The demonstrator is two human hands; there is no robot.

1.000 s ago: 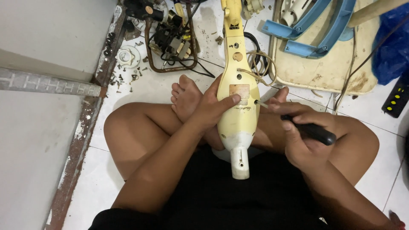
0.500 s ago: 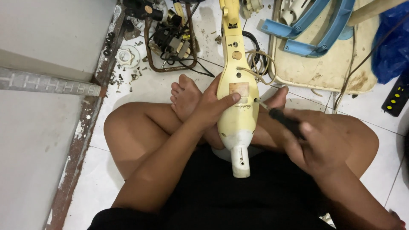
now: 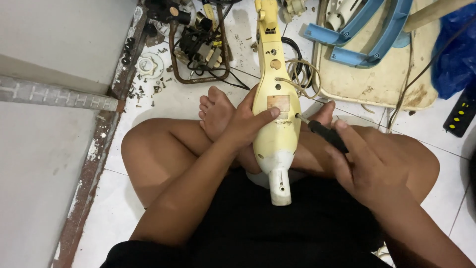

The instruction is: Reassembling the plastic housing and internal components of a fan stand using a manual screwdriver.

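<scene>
White tiled floor (image 3: 163, 101), dusty and scuffed, with a rusty metal strip (image 3: 94, 164) at 9 o'clock. Loose screws (image 3: 156, 89) and a white ring (image 3: 148, 64) lie at 11 o'clock beside a rusty wire frame (image 3: 173, 59) holding dark parts. A stained cream panel (image 3: 377, 79) with blue curved pieces (image 3: 357, 47) lies at 1 o'clock; a black remote (image 3: 461, 114) at 3 o'clock.

The scene is evenly lit by soft, diffuse light from above; no hard glare is produced. Weak, short shadows are cast on the white tiled floor (image 3: 173, 101) beneath the legs. The black shorts (image 3: 277, 233) are rendered nearly without detail. Focus is sharp at centre; mild wide-angle bending is seen at the frame edges.
</scene>
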